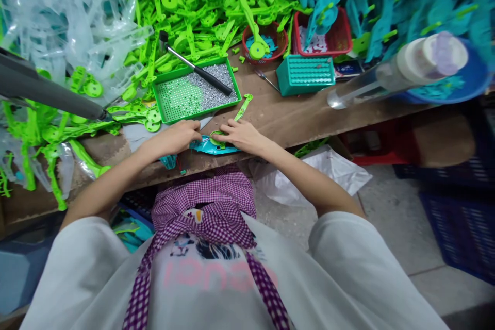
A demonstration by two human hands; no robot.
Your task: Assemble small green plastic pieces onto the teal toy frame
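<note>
long blue plastic shell (212, 148): keep steady with left hand (180, 136) while right hand (245, 136) aligns round lime-green plastic part (215, 143); fingers' closure is indeterminable.

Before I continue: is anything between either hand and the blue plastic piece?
Nothing visible blocks the left hand, at the left end of the blue plastic piece. At the right hand, a lime-green part lies over the blue piece. The hammer and green tray sit beyond, out of the way.
</note>
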